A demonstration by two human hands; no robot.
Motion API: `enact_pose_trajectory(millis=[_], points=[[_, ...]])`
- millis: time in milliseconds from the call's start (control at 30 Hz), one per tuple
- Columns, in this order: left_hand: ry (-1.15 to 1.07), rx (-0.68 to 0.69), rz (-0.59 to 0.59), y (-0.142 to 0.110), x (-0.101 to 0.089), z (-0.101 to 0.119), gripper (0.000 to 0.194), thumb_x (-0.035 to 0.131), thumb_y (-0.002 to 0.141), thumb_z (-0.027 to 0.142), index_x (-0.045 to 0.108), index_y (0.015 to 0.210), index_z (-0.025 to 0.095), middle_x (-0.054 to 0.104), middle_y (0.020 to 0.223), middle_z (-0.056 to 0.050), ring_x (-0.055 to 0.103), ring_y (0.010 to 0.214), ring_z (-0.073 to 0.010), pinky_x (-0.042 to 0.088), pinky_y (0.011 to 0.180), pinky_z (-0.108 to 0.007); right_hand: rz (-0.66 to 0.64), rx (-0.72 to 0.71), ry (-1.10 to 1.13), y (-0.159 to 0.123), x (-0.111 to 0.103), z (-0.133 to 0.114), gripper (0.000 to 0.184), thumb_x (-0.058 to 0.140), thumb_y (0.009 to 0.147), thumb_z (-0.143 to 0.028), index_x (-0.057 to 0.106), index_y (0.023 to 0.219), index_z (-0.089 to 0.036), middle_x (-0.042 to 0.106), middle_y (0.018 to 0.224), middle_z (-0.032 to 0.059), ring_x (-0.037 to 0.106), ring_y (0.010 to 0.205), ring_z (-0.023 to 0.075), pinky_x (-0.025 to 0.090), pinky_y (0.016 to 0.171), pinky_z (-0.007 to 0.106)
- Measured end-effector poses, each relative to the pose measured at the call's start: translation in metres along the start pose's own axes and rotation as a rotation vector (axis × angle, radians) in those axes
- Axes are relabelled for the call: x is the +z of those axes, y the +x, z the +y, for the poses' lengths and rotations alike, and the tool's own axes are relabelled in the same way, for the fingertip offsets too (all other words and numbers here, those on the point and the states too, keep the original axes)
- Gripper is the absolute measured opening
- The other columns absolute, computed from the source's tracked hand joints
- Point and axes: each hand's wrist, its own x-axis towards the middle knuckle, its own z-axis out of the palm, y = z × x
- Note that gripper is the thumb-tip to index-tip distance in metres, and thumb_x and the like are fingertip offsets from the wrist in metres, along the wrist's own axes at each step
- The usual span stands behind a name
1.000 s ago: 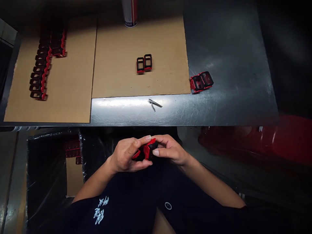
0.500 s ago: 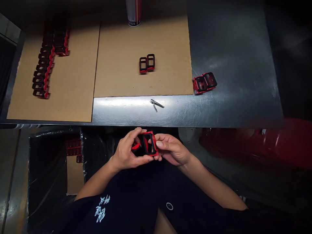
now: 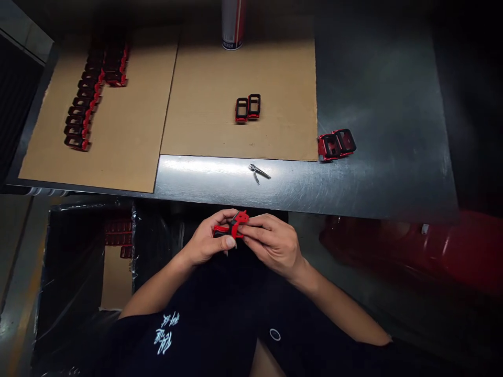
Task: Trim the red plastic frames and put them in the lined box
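My left hand (image 3: 208,241) and my right hand (image 3: 271,243) meet below the table's front edge, both closed on one small red and black plastic part (image 3: 233,229). Only its red top edge shows between the fingers. On the middle cardboard sheet (image 3: 275,73) stand two red and black frame parts (image 3: 248,108) side by side. Another pair of the same frame parts (image 3: 337,144) lies on the bare metal table (image 3: 373,104) to the right. A small metal tweezer-like tool (image 3: 259,172) lies near the front edge, above my hands.
A long row of the same parts (image 3: 84,107) lines the left cardboard sheet (image 3: 118,141). A spray can (image 3: 233,23) stands at the back. A black-lined box (image 3: 74,262) with more red parts sits at lower left. A red container (image 3: 432,246) is at right.
The part was turned in my hands: half a second ago its black frame faced up, now my fingers cover most of it. The view has shifted slightly.
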Motion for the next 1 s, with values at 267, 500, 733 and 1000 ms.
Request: enact_pose_trajectory(millis=[267,500,733,1000], points=[[-0.182,-0.058,0.087,-0.004,-0.002,0.004,0.069,0.094,0.063,0.039,0.064,0.122,0.021,0.072,0.099,-0.004,0.059,0.061,-0.0076,0.048,0.056,-0.019,-0.073,-0.25,-0.043,0.018,0.002,0.008,0.015,0.071,0.092,-0.015,0.079,0.101,-0.023,0.081,0.092,0.005,0.073,0.087,0.0215,0.063,0.077,0.035],[-0.019,0.218,0.139,-0.013,-0.006,0.004,0.075,0.096,0.062,0.03,0.062,0.13,0.031,0.066,0.135,-0.009,0.067,0.084,-0.014,0.056,0.073,-0.025,0.17,0.228,-0.592,0.048,-0.023,0.045,0.042,0.08,0.083,-0.041,0.074,0.118,-0.019,0.075,0.108,0.0128,0.07,0.099,0.032,0.057,0.083,0.046],[0.348,0.408,0.028,-0.012,0.003,0.003,0.078,0.091,0.071,0.033,0.054,0.14,0.031,0.061,0.135,-0.012,0.067,0.114,-0.0247,0.06,0.091,-0.036,0.166,0.325,-0.639,0.055,-0.021,0.068,0.021,0.075,0.083,-0.034,0.078,0.096,-0.018,0.075,0.089,0.0085,0.07,0.082,0.0253,0.056,0.074,0.038],[0.628,0.651,0.038,-0.009,0.005,0.009,0.08,0.084,0.079,0.035,0.047,0.149,0.024,0.061,0.137,-0.017,0.062,0.128,-0.03,0.056,0.107,-0.049,0.033,-0.053,-0.132,-0.003,-0.048,-0.003,0.028,0.074,0.086,-0.012,0.077,0.111,-0.023,0.079,0.091,0.0058,0.075,0.073,0.018,0.062,0.064,0.03]])
